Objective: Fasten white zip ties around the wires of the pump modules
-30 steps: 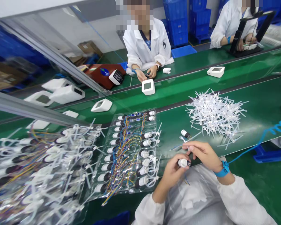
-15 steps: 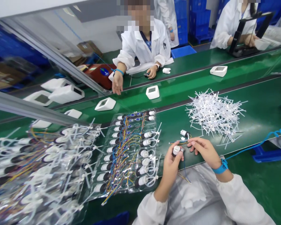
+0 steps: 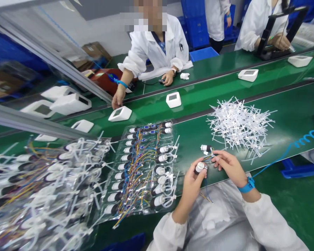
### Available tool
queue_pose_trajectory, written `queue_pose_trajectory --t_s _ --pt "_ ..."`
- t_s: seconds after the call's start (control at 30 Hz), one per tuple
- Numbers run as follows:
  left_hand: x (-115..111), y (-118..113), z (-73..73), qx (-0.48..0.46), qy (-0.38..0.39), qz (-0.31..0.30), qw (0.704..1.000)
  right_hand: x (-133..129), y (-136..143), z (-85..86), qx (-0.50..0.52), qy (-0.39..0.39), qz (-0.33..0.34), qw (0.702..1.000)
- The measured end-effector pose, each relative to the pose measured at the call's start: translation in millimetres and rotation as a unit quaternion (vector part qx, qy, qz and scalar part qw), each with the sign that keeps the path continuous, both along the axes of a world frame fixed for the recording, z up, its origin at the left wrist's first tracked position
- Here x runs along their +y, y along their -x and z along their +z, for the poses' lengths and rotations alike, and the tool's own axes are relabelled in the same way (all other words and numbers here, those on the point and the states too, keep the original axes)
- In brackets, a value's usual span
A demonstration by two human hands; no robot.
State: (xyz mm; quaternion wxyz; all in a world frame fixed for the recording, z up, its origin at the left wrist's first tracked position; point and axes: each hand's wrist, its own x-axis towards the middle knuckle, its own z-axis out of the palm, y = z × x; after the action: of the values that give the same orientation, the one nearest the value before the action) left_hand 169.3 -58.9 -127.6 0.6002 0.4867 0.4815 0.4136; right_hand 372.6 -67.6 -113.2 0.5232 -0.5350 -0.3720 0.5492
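Held wires [image 3: 208, 158] farther right (ends unclear)

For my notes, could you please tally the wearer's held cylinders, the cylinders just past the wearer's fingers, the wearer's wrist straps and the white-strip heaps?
Held cylinder: 1
Other cylinder: 1
Wrist strap: 1
White-strip heap: 1
Total: 4

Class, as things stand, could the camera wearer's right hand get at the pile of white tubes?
Probably yes: the pile of white tubes lies on the green table just beyond the right hand, with nothing visible standing between them, though that hand seems occupied with thin wires.
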Motion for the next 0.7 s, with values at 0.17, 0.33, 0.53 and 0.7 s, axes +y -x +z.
queue_pose_trajectory --t_s 0.17,0.33,0.53,0.7 --pt "-1.9 -1.3 1.1 0.02 0.007 0.001 1.0 -2.7 0.2 0.7 0.01 0.003 -0.003 1.0" --pt "-3.5 -4.8 4.4 0.069 -0.014 -0.045 0.997 -5.8 -1.0 2.8 0.031 -0.01 -0.004 0.999" --pt "-3.5 -10.4 10.0 0.13 -0.084 -0.059 0.986 -9.2 -1.8 2.4 0.035 -0.018 -0.01 0.999" --pt "-1.1 -9.3 12.9 0.09 -0.021 -0.05 0.994 -9.5 -1.6 0.2 0.029 -0.009 -0.022 0.999"
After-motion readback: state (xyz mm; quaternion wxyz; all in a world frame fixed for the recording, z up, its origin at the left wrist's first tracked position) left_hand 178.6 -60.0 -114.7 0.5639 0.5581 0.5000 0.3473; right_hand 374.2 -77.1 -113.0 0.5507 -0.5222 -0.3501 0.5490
